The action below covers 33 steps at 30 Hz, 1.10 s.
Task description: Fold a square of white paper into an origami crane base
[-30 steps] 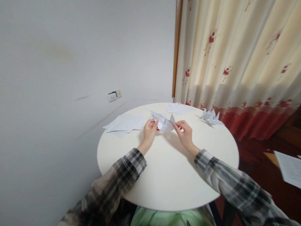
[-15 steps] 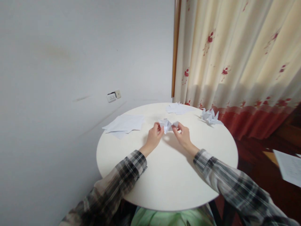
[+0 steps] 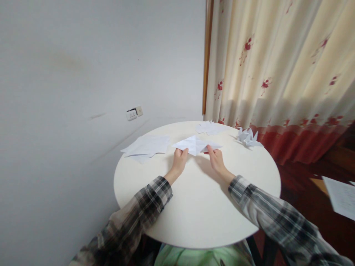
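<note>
A creased white sheet of paper (image 3: 195, 144) is spread out between my two hands, just above the round white table (image 3: 199, 207). My left hand (image 3: 179, 159) pinches its near left edge, fingers closed on the paper. My right hand (image 3: 216, 160) grips the near right edge in the same way. Both arms wear plaid sleeves and reach from the near side of the table.
A stack of flat white sheets (image 3: 146, 146) lies left of my hands. Folded paper figures (image 3: 247, 137) sit at the far right, more folded paper (image 3: 208, 127) at the far edge. A floral curtain (image 3: 280, 74) hangs behind; a wall socket (image 3: 134, 112) is on the left wall.
The paper was a pointed folded shape, then bunched small between my fingers; now it is pulled open into a wide flat sheet. My hands have moved slightly apart.
</note>
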Each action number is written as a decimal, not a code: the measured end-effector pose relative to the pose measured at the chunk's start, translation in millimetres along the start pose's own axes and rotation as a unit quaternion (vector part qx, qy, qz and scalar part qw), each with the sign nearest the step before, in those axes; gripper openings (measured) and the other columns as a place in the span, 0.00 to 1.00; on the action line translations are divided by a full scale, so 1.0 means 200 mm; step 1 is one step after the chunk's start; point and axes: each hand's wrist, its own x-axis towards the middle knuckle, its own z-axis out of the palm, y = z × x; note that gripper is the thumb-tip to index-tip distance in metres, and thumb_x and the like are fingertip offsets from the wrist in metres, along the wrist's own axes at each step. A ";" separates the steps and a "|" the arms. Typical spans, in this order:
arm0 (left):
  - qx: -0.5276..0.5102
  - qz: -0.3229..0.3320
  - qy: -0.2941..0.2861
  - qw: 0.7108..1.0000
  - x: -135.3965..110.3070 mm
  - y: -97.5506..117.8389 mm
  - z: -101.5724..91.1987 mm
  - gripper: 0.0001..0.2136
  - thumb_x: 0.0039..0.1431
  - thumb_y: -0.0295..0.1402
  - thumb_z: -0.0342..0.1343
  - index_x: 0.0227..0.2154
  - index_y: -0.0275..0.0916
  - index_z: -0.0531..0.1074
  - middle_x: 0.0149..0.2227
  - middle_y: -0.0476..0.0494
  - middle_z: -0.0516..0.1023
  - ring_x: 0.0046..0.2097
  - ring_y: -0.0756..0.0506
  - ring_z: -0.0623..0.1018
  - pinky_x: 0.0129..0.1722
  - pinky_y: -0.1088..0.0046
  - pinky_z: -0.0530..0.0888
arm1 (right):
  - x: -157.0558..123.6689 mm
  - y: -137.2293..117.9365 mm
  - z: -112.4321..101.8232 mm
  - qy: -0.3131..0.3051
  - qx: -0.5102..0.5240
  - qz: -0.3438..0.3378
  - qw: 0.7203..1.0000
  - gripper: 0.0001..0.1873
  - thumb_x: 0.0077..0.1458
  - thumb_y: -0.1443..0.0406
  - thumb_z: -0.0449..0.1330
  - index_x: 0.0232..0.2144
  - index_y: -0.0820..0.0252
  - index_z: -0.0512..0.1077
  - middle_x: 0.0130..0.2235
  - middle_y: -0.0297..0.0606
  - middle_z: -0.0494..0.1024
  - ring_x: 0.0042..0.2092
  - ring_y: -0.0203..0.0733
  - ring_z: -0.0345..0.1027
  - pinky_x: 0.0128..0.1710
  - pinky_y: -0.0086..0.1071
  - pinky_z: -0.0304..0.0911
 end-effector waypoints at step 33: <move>-0.101 -0.082 0.008 0.991 0.04 -0.07 -0.02 0.16 0.42 0.37 0.60 0.35 0.35 0.70 0.40 0.41 0.74 0.41 0.45 0.73 0.41 0.70 0.68 | 0.01 0.02 0.01 -0.082 0.205 0.084 0.972 0.15 0.44 0.56 0.55 0.29 0.61 0.70 0.33 0.37 0.74 0.35 0.39 0.66 0.36 0.32 0.62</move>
